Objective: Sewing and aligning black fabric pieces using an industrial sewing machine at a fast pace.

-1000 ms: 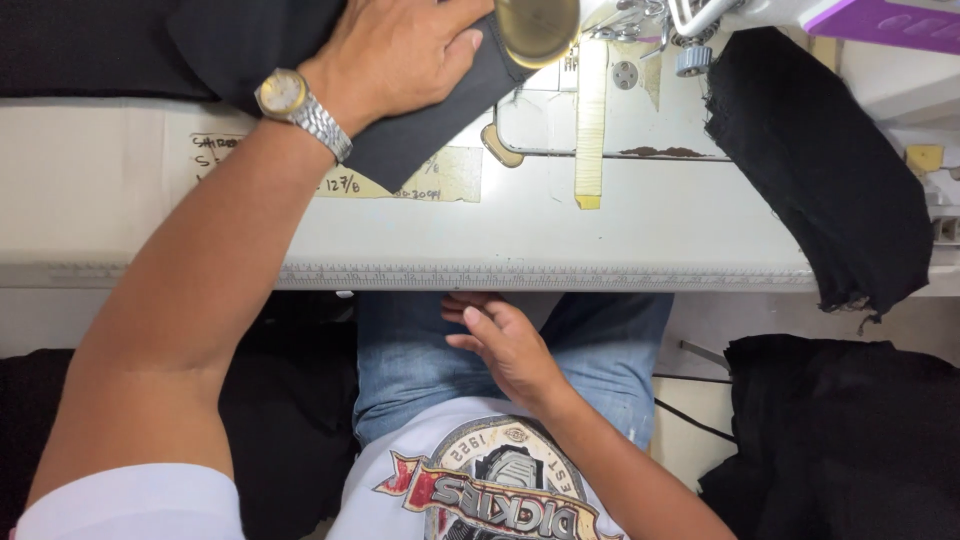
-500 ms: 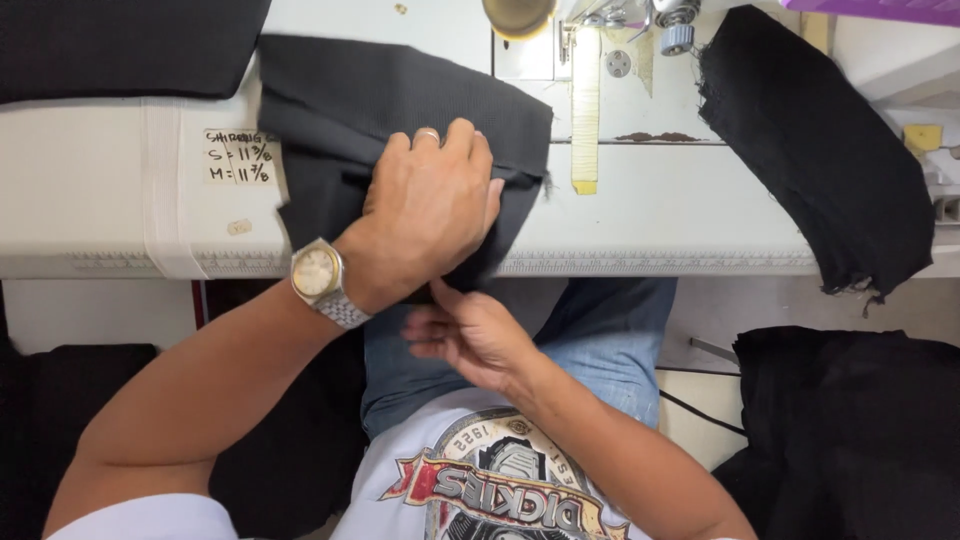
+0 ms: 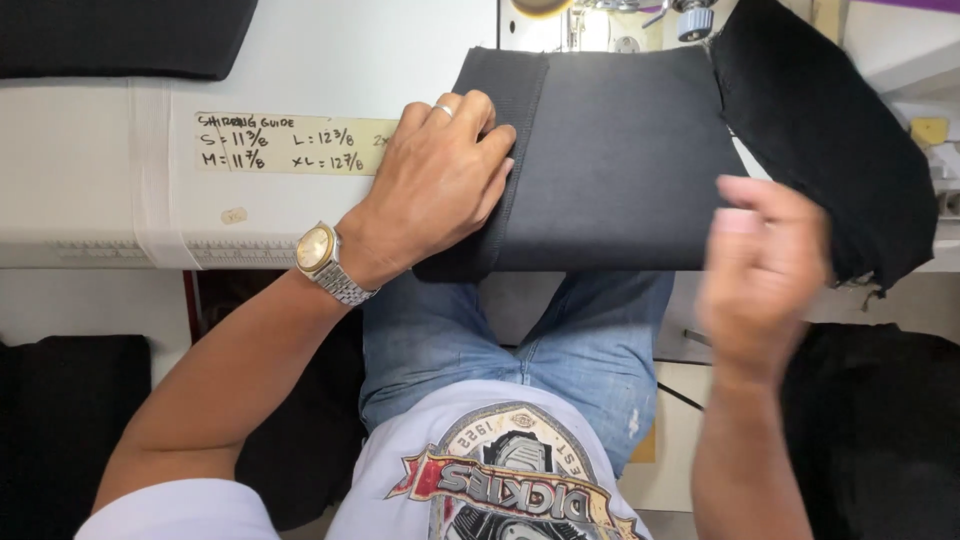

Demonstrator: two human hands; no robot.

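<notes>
A flat piece of black fabric (image 3: 620, 160) with a ribbed band along its left side lies on the white sewing table (image 3: 300, 60), its near edge at the table's front. My left hand (image 3: 440, 185), with a ring and a wristwatch, presses flat on the band at the fabric's left edge. My right hand (image 3: 765, 270) is raised in the air in front of the fabric's right corner, blurred, fingers loosely curled, holding nothing that I can see.
A second black fabric piece (image 3: 830, 130) drapes over the table's right end. The sewing machine's needle area (image 3: 640, 15) is at the top. A handwritten paper label (image 3: 290, 145) is taped to the table. Black fabric stacks lie at top left (image 3: 120, 35) and below on both sides.
The black fabric has been spread flat and shifted right on the table. My right hand has come up from my lap to the fabric's right side. My left hand now presses the band.
</notes>
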